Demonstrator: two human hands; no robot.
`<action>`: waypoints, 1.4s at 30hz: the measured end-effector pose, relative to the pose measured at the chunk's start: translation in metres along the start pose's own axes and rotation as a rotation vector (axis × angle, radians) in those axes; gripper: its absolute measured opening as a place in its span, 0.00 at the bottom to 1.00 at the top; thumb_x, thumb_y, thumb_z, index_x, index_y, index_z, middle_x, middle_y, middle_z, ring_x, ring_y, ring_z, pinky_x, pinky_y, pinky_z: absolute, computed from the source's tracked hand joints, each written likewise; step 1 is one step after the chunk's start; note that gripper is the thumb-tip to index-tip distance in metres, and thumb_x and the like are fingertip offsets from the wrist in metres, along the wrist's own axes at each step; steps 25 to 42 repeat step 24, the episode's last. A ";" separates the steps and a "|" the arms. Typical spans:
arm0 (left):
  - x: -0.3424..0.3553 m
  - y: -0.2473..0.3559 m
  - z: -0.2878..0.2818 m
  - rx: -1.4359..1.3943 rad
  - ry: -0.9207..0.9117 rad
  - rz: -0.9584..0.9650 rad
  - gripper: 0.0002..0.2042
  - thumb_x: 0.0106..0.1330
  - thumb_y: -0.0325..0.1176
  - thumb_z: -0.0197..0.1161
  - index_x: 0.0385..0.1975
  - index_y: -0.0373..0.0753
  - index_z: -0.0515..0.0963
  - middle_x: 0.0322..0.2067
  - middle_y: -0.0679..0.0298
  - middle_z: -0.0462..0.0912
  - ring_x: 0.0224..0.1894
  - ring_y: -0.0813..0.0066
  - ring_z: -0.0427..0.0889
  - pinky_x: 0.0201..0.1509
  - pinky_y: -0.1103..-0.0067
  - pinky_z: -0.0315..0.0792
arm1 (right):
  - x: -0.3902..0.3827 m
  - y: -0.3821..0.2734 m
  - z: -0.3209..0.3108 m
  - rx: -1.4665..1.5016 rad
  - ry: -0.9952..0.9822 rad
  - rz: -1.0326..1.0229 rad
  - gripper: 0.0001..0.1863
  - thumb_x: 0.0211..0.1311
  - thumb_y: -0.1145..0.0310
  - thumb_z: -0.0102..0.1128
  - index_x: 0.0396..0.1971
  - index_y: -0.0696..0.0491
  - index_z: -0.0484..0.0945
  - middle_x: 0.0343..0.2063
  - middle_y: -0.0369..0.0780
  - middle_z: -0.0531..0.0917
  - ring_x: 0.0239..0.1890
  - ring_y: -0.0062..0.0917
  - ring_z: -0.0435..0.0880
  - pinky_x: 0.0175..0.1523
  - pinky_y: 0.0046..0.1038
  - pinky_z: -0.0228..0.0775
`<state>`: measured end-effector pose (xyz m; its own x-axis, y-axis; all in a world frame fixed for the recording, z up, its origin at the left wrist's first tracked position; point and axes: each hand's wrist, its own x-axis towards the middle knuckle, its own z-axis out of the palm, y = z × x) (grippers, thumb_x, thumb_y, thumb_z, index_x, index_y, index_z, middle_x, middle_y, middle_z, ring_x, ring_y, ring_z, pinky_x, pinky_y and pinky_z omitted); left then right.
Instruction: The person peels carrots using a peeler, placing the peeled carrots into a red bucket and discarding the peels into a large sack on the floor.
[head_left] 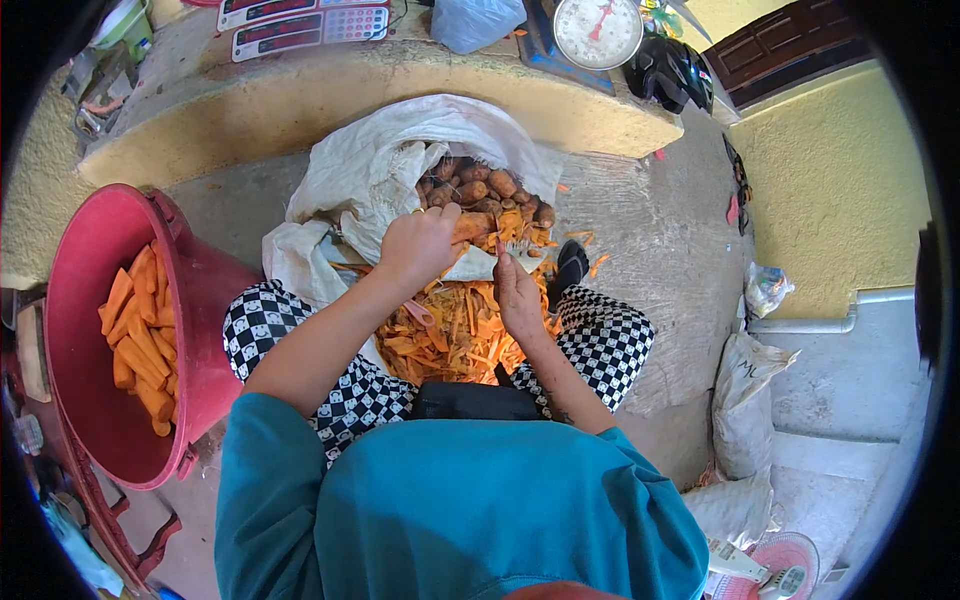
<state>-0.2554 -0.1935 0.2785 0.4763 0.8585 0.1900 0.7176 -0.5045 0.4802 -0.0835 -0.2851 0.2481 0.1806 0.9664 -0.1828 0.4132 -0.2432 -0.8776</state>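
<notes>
My left hand (418, 247) is closed round a carrot (472, 226), which points to the right and is partly peeled. Beside its tip, my right hand (515, 290) grips a slim bladed tool (498, 232); its exact kind is too small to tell. Just beyond both hands, an open white woven sack (375, 150) lies with several unpeeled brown carrots (480, 182) at its mouth. Between my legs spreads a heap of orange peelings (450, 335). A pink-handled utensil (420, 313) rests on that heap below my left wrist.
To the left stands a large red tub (75, 400) holding several peeled carrots (145, 350). Ahead, a raised ledge (250, 115) carries a dial scale (598, 32), a blue plastic bag (475, 22) and a black helmet (668, 72). A white sack (745, 400) leans at the right.
</notes>
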 end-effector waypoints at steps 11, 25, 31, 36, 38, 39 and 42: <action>-0.009 -0.003 -0.021 -0.588 0.040 0.017 0.15 0.47 0.36 0.66 0.34 0.39 0.76 0.26 0.54 0.80 0.27 0.58 0.80 0.31 0.72 0.73 | 0.015 0.148 0.019 -0.211 -0.188 0.284 0.37 0.64 0.38 0.34 0.37 0.63 0.74 0.29 0.57 0.77 0.36 0.47 0.77 0.45 0.40 0.65; 0.003 -0.017 -0.032 -1.318 -0.031 -0.717 0.26 0.55 0.43 0.67 0.50 0.36 0.69 0.31 0.64 0.79 0.34 0.77 0.79 0.41 0.85 0.72 | 0.014 0.161 0.051 -0.654 -0.207 -0.085 0.33 0.59 0.46 0.54 0.59 0.48 0.63 0.59 0.54 0.64 0.55 0.54 0.68 0.55 0.42 0.63; 0.003 -0.017 -0.032 -1.318 -0.031 -0.717 0.26 0.55 0.43 0.67 0.50 0.36 0.69 0.31 0.64 0.79 0.34 0.77 0.79 0.41 0.85 0.72 | 0.014 0.161 0.051 -0.654 -0.207 -0.085 0.33 0.59 0.46 0.54 0.59 0.48 0.63 0.59 0.54 0.64 0.55 0.54 0.68 0.55 0.42 0.63; 0.003 -0.017 -0.032 -1.318 -0.031 -0.717 0.26 0.55 0.43 0.67 0.50 0.36 0.69 0.31 0.64 0.79 0.34 0.77 0.79 0.41 0.85 0.72 | 0.014 0.161 0.051 -0.654 -0.207 -0.085 0.33 0.59 0.46 0.54 0.59 0.48 0.63 0.59 0.54 0.64 0.55 0.54 0.68 0.55 0.42 0.63; 0.003 -0.017 -0.032 -1.318 -0.031 -0.717 0.26 0.55 0.43 0.67 0.50 0.36 0.69 0.31 0.64 0.79 0.34 0.77 0.79 0.41 0.85 0.72 | 0.014 0.161 0.051 -0.654 -0.207 -0.085 0.33 0.59 0.46 0.54 0.59 0.48 0.63 0.59 0.54 0.64 0.55 0.54 0.68 0.55 0.42 0.63; 0.003 -0.017 -0.032 -1.318 -0.031 -0.717 0.26 0.55 0.43 0.67 0.50 0.36 0.69 0.31 0.64 0.79 0.34 0.77 0.79 0.41 0.85 0.72 | 0.014 0.161 0.051 -0.654 -0.207 -0.085 0.33 0.59 0.46 0.54 0.59 0.48 0.63 0.59 0.54 0.64 0.55 0.54 0.68 0.55 0.42 0.63; 0.003 -0.017 -0.032 -1.318 -0.031 -0.717 0.26 0.55 0.43 0.67 0.50 0.36 0.69 0.31 0.64 0.79 0.34 0.77 0.79 0.41 0.85 0.72 | 0.014 0.161 0.051 -0.654 -0.207 -0.085 0.33 0.59 0.46 0.54 0.59 0.48 0.63 0.59 0.54 0.64 0.55 0.54 0.68 0.55 0.42 0.63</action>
